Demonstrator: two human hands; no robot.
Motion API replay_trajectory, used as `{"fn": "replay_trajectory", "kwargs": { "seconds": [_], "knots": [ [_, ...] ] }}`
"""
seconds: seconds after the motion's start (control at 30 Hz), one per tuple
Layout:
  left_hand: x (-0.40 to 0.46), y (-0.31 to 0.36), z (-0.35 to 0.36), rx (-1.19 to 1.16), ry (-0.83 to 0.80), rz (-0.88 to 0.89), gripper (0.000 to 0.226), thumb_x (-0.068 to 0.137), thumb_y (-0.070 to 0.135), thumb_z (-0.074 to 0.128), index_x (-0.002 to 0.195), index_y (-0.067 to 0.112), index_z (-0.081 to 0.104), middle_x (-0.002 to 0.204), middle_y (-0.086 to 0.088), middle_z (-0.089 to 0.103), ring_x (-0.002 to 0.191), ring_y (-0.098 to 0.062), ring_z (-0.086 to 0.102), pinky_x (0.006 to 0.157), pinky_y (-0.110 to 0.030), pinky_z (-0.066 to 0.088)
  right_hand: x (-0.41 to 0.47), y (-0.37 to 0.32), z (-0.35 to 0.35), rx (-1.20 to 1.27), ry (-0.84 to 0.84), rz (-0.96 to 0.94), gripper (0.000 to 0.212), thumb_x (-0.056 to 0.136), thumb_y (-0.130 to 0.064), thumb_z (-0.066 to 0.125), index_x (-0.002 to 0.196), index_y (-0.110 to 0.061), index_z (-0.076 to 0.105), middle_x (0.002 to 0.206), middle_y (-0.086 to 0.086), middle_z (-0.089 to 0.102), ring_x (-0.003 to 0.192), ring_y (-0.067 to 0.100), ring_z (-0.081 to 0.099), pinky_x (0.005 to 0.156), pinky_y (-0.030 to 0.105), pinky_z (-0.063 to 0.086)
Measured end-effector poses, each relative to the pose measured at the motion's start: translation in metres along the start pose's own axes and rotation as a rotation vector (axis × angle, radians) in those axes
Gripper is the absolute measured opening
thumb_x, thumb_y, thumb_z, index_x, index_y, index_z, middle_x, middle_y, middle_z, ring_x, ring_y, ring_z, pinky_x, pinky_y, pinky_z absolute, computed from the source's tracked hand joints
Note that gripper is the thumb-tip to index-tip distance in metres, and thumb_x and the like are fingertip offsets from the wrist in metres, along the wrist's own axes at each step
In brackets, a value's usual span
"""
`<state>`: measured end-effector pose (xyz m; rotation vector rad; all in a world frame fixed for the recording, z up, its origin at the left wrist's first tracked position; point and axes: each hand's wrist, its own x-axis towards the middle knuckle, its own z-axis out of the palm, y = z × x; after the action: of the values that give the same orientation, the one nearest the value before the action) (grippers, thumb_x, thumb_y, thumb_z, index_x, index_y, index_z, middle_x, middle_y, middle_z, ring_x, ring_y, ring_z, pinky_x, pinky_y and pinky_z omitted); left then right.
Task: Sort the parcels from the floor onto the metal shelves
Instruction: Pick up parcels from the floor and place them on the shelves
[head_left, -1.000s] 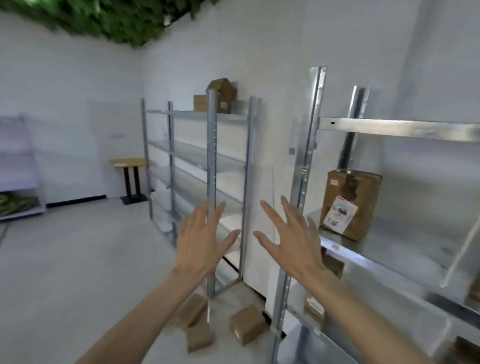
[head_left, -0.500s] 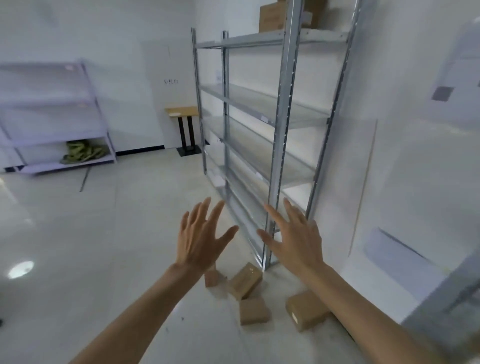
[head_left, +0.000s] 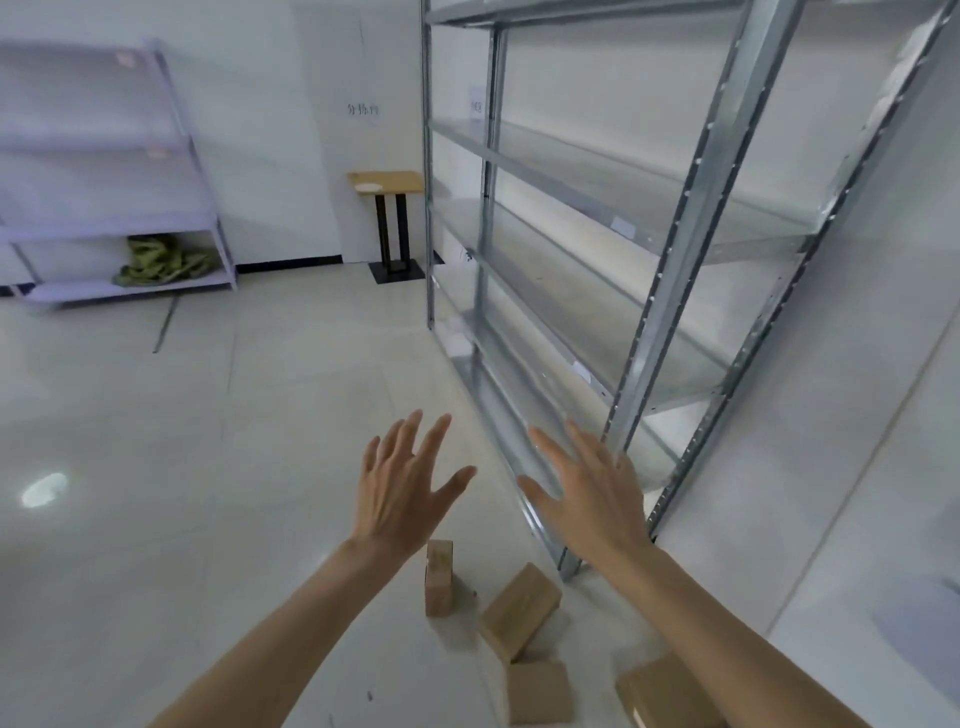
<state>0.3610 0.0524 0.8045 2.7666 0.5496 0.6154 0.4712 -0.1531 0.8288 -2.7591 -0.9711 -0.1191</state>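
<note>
Reaching forward over the floor, both hands are spread with straight fingers and hold nothing: the left hand hangs in the air with its back to the camera, and the right hand hangs beside it, in front of the low end of the metal shelves; whether it touches the frame cannot be told. Four brown parcels lie on the floor below and nearer than the hands, none touched. One parcel stands upright on a narrow side just under the left wrist. A second parcel lies tilted just right of it, between the two forearms and near the foot of the shelf post. A third parcel lies flat next to the second, on its near side. The fourth parcel lies at the bottom edge, partly hidden by the right forearm. Every visible level of the metal shelves holds no parcel. Farther off stand a small table by the wall and a pale rack with a green bundle on its lowest level
</note>
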Motion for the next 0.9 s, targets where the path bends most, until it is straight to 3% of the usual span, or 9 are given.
{"fn": "replay_trajectory", "kwargs": {
  "seconds": [0.23, 0.5, 0.63, 0.8, 0.9],
  "knots": [
    [0.084, -0.09, 0.074, 0.028, -0.11, -0.086, 0.078, 0.093, 0.076, 0.033, 0.157, 0.031, 0.03, 0.162, -0.008, 0.034, 0.146, -0.031, 0.037, 0.12, -0.052, 0.03, 0.116, -0.014, 0.096, 0.052, -0.091, 0.023, 0.068, 0.099, -0.074, 0.031, 0.161, -0.048, 0.017, 0.171, 0.001, 0.023, 0.155, 0.024, 0.025, 0.121, 0.055, 0.029],
    [0.158, -0.188, 0.198, 0.072, -0.211, -0.167, 0.078, 0.092, 0.076, 0.028, 0.153, 0.029, 0.037, 0.156, -0.01, 0.043, 0.14, -0.032, 0.045, 0.114, -0.053, 0.038, 0.242, -0.001, 0.244, 0.101, -0.172, 0.046, 0.068, 0.098, -0.077, 0.033, 0.159, -0.048, 0.022, 0.165, 0.0, 0.037, 0.15, 0.021, 0.038, 0.12, 0.055, 0.033],
    [0.175, -0.234, 0.297, 0.051, -0.291, -0.206, 0.076, 0.092, 0.074, 0.031, 0.153, 0.029, 0.038, 0.155, -0.01, 0.044, 0.14, -0.031, 0.046, 0.113, -0.052, 0.038, 0.275, 0.019, 0.339, 0.173, -0.289, 0.104, 0.068, 0.099, -0.074, 0.033, 0.161, -0.048, 0.021, 0.169, -0.001, 0.027, 0.154, 0.021, 0.029, 0.124, 0.053, 0.026],
    [0.156, -0.296, 0.44, 0.037, -0.429, -0.246, 0.075, 0.095, 0.071, 0.039, 0.158, 0.033, 0.023, 0.162, -0.007, 0.034, 0.146, -0.027, 0.037, 0.118, -0.049, 0.033, 0.283, 0.044, 0.494, 0.191, -0.405, 0.176, 0.068, 0.098, -0.078, 0.024, 0.159, -0.05, 0.017, 0.167, -0.002, 0.033, 0.149, 0.022, 0.039, 0.119, 0.049, 0.037],
    [0.136, -0.331, 0.526, 0.034, -0.53, -0.261, 0.076, 0.096, 0.069, 0.038, 0.16, 0.033, 0.017, 0.165, -0.008, 0.027, 0.149, -0.027, 0.031, 0.123, -0.045, 0.025, 0.277, 0.056, 0.589, 0.241, -0.487, 0.25, 0.069, 0.097, -0.077, 0.023, 0.16, -0.048, 0.023, 0.166, -0.003, 0.033, 0.15, 0.019, 0.036, 0.119, 0.043, 0.029]
  ]
}}
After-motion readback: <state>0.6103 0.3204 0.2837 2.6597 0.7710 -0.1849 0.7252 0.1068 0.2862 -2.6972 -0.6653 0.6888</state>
